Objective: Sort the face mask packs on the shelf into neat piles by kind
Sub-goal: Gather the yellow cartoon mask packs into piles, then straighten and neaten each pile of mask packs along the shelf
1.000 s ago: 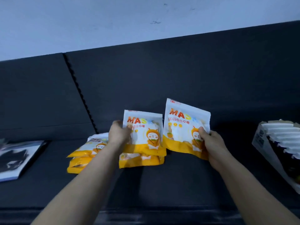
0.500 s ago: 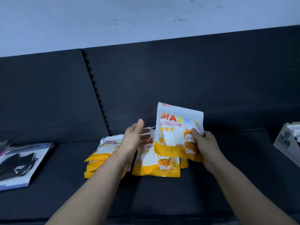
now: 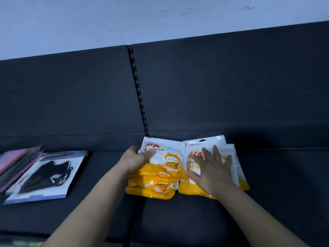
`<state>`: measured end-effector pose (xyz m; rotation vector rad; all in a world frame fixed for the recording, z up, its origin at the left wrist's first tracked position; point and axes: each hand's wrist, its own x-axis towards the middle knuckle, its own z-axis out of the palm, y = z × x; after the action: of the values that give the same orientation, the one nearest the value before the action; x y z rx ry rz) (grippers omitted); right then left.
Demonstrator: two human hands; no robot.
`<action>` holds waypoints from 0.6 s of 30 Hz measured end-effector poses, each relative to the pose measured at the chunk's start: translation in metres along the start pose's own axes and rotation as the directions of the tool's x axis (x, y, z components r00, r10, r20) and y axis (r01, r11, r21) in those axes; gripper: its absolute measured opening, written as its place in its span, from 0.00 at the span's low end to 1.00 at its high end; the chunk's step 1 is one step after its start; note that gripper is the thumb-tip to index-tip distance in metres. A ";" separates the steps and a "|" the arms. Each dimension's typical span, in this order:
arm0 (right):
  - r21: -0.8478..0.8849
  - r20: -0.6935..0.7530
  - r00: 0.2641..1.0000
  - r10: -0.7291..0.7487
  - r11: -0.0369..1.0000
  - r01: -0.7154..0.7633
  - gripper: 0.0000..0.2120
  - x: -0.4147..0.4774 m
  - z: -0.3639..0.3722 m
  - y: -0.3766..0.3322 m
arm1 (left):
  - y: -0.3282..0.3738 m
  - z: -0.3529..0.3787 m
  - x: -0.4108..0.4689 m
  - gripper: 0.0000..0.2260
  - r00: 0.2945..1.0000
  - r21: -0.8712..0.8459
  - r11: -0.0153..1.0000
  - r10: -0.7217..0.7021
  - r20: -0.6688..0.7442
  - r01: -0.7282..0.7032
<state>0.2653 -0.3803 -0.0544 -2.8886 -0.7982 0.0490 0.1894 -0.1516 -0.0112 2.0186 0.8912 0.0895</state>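
Note:
Two piles of white-and-orange mask packs lie side by side on the dark shelf (image 3: 276,175). The left pile (image 3: 160,180) has several packs fanned toward me. My left hand (image 3: 137,158) grips the top pack of that pile at its upper left corner. The right pile (image 3: 229,157) lies flat under my right hand (image 3: 211,170), whose fingers are spread and pressing on the top pack, holding nothing.
A white pack with a black mask (image 3: 48,177) lies at the left. Pink and dark packs (image 3: 12,161) overlap at the far left edge. A slotted upright (image 3: 138,91) splits the dark back panel (image 3: 231,86).
My right hand laid its raised pack down on the right pile and now presses it flat. My left hand moved onto the left pile and took hold. The view shifted left.

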 end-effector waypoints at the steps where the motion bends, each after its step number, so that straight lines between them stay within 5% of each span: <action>1: -0.012 0.026 1.000 -0.002 1.000 0.002 0.30 0.002 0.002 -0.001 | -0.001 0.000 0.000 0.32 0.998 -0.116 0.992 -0.041 0.052 0.047; 9: -0.055 0.076 0.990 0.123 0.991 -0.119 0.29 0.000 -0.009 0.030 | 0.006 0.041 0.000 0.20 0.988 -0.189 0.982 0.003 0.153 0.026; 13: -0.017 0.079 0.989 0.124 0.992 -0.123 0.23 -0.002 -0.027 0.035 | 0.015 0.049 -0.007 0.25 0.994 -0.212 0.977 0.023 0.109 0.000; 18: 0.055 -0.144 0.978 -0.152 0.985 0.161 0.19 0.003 -0.037 -0.005 | 0.010 0.023 -0.024 0.29 0.983 -0.034 0.993 0.109 -0.149 -0.115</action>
<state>0.2677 -0.3794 -0.0175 -2.7216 -0.9744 -0.1387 0.1854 -0.1860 -0.0108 2.0417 0.8586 0.3209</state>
